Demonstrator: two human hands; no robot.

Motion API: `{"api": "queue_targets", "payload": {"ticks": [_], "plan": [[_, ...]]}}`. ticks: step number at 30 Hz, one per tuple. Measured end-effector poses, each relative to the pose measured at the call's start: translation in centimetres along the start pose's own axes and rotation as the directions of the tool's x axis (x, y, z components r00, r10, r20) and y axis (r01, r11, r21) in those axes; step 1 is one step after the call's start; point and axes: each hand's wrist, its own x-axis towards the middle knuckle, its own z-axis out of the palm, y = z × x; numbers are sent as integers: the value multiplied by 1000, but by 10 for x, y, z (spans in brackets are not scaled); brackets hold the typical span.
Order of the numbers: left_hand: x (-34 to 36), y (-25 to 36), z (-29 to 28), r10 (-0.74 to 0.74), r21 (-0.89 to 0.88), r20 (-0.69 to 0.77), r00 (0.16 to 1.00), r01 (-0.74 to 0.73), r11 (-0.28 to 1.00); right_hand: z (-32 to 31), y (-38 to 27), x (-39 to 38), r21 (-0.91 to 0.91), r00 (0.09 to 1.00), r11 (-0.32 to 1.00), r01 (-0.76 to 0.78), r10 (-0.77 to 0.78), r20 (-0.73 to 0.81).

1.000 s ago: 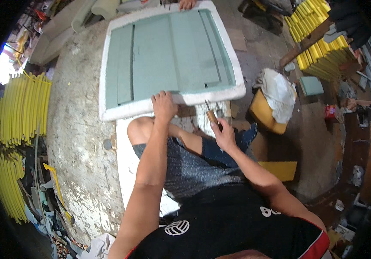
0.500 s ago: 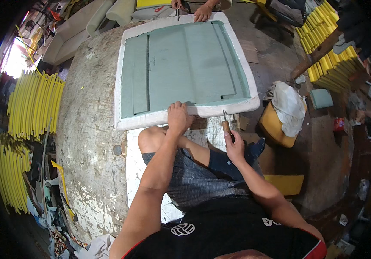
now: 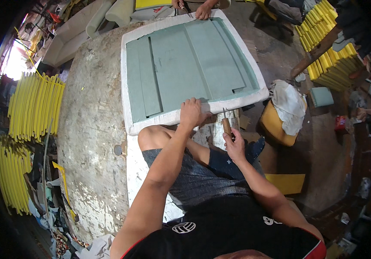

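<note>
A large padded panel [image 3: 185,64] with a green-grey face and a white fabric border lies across the worn table and my knees. My left hand [image 3: 192,114] grips its near edge, fingers over the white border. The thumb's side is partly hidden under the panel. In my right hand [image 3: 236,146] is a wooden-handled tool [image 3: 226,126] with a thin, seemingly forked metal tip. That tip points up, close to the panel's near edge; I cannot tell whether it touches. At the far edge, another person's hand [image 3: 203,12] rests on the border while their other hand holds a slim tool [image 3: 185,7].
The worn table [image 3: 95,95] stretches to the left. Stacked yellow slats [image 3: 32,105] stand beyond it, with more yellow pieces [image 3: 332,64] at the far right. A yellow cushion [image 3: 276,125] under white cloth [image 3: 288,105] sits right of the panel.
The panel has turned slightly and shifted to the right. My left hand has moved right and a little up with its edge. My right hand stays nearly in place with the tool.
</note>
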Motion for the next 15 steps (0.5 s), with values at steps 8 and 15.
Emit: {"api": "queue_targets", "payload": {"ticks": [8, 15], "plan": [[-22, -55, -20, -182, -178, 77, 980, 193, 965, -20, 20, 7, -322, 965, 910, 260, -256, 55], [-28, -58, -20, -183, -165, 90, 979, 196, 967, 1, -39, -9, -136, 980, 991, 12, 16, 198]]}}
